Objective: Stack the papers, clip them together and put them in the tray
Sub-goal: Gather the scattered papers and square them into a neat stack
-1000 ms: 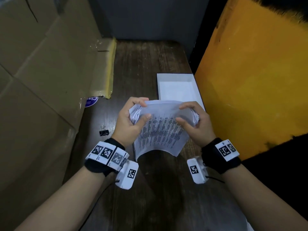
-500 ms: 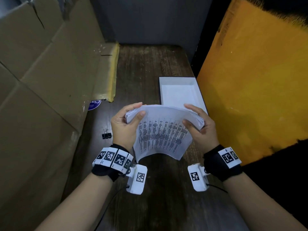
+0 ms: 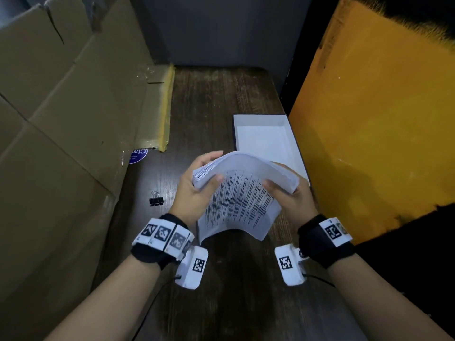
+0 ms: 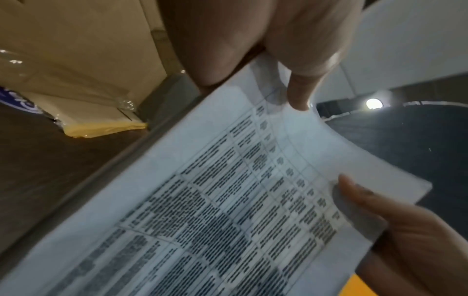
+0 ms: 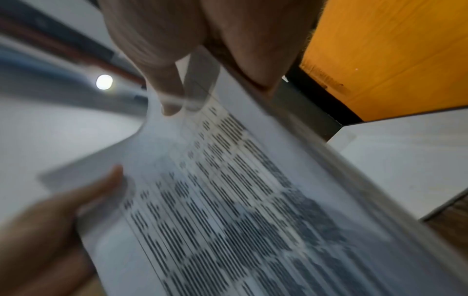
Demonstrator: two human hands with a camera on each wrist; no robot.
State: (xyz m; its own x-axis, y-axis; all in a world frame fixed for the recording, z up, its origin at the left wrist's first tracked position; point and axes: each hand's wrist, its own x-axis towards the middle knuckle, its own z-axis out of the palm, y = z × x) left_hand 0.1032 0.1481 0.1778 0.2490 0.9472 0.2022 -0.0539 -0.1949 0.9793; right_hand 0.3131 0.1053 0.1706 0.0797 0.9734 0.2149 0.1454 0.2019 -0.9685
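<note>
Both hands hold the stack of papers (image 3: 242,193) up off the wooden table (image 3: 211,99), bowed upward in the middle: left hand (image 3: 194,190) grips the left edge, thumb on the printed top sheet and fingers curled behind; right hand (image 3: 288,195) grips the right edge likewise. White tray (image 3: 261,134) sits just beyond the papers, against the orange panel (image 3: 369,119). Black binder clip (image 3: 156,200) lies on the table left of the left hand (untouched, near the cardboard box (image 3: 61,119)).

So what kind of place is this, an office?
Probably a makeshift desk in a storage corner, not a proper office: flattened cardboard boxes lean beside a dark wooden table, which carries only a white tray and a binder clip.
</note>
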